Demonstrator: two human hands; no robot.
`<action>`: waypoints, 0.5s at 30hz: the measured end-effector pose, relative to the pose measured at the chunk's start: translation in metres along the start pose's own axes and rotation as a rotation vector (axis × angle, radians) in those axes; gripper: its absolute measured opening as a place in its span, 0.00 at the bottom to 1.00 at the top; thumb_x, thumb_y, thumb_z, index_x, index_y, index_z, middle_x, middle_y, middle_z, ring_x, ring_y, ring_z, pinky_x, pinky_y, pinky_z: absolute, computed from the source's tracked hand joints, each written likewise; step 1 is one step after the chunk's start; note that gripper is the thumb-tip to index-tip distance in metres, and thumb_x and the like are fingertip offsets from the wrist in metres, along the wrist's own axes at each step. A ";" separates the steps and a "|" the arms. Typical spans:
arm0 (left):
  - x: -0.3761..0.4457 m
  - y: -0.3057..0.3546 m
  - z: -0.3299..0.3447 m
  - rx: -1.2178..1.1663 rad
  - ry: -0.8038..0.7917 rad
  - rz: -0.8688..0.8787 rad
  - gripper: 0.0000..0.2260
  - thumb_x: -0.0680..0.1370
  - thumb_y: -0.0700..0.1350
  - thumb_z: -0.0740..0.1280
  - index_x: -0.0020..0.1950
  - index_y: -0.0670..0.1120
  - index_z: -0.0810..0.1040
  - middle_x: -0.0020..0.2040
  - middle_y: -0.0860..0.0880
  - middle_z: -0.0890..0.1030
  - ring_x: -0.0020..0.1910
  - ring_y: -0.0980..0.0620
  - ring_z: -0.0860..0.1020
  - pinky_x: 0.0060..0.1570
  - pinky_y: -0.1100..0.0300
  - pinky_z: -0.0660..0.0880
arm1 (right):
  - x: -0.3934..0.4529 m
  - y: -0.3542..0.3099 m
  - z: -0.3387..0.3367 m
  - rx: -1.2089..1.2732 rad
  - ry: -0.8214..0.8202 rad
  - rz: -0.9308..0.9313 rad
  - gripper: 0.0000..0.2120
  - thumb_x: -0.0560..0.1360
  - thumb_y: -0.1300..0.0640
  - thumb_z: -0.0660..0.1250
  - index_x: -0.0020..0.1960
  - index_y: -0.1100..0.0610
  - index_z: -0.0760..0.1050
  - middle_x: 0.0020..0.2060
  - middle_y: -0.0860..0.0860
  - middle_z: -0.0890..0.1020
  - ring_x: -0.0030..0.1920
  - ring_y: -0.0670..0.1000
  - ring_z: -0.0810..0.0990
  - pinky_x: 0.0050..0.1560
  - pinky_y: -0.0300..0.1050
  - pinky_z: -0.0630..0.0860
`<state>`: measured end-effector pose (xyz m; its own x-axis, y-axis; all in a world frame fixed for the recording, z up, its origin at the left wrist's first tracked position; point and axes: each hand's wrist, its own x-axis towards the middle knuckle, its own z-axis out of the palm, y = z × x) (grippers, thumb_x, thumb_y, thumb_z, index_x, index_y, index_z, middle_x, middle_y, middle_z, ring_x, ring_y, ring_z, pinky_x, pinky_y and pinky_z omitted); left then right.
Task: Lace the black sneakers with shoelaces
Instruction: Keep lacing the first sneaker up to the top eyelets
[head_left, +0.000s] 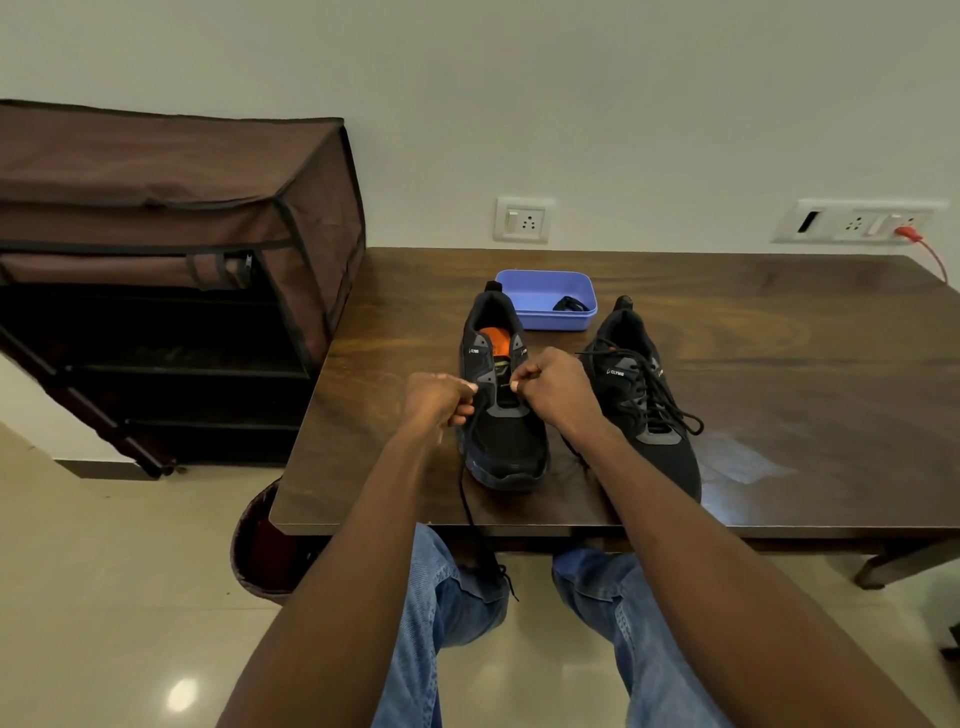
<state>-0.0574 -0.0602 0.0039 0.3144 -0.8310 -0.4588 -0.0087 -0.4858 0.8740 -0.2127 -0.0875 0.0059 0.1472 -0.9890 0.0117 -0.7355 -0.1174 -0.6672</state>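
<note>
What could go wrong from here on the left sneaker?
1. The lace trails off the table edge onto the lap; it could snag, or the ends may come out uneven.
2. Both hands, left and right, pull outward at the low eyelets; a hard tug might shift the left sneaker toward the edge.

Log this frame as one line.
step: lacing left sneaker | left hand: pinches shoelace | right hand: pinches lace end | right sneaker: laced | tray: blue
</note>
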 end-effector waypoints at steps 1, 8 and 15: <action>0.002 -0.001 0.002 0.010 -0.013 -0.020 0.07 0.78 0.36 0.69 0.40 0.42 0.78 0.34 0.46 0.77 0.29 0.54 0.73 0.26 0.65 0.71 | 0.000 -0.001 0.000 -0.026 -0.013 -0.025 0.06 0.74 0.61 0.70 0.42 0.55 0.86 0.39 0.48 0.84 0.43 0.48 0.81 0.44 0.45 0.77; 0.011 -0.002 0.006 0.007 -0.019 -0.063 0.09 0.79 0.37 0.68 0.38 0.42 0.76 0.33 0.47 0.76 0.28 0.55 0.72 0.22 0.68 0.70 | 0.000 -0.011 0.008 -0.142 0.021 0.007 0.09 0.74 0.62 0.66 0.40 0.60 0.84 0.39 0.55 0.84 0.42 0.54 0.81 0.46 0.53 0.81; 0.011 -0.003 0.006 0.006 -0.021 -0.048 0.10 0.79 0.36 0.68 0.38 0.42 0.76 0.33 0.46 0.75 0.28 0.54 0.72 0.21 0.68 0.69 | -0.003 -0.020 0.013 -0.259 0.044 0.045 0.09 0.74 0.60 0.66 0.34 0.60 0.76 0.33 0.54 0.78 0.36 0.55 0.78 0.35 0.50 0.76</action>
<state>-0.0599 -0.0696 -0.0052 0.2950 -0.8121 -0.5035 -0.0001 -0.5270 0.8499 -0.1897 -0.0815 0.0095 0.0864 -0.9960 0.0224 -0.8861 -0.0871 -0.4553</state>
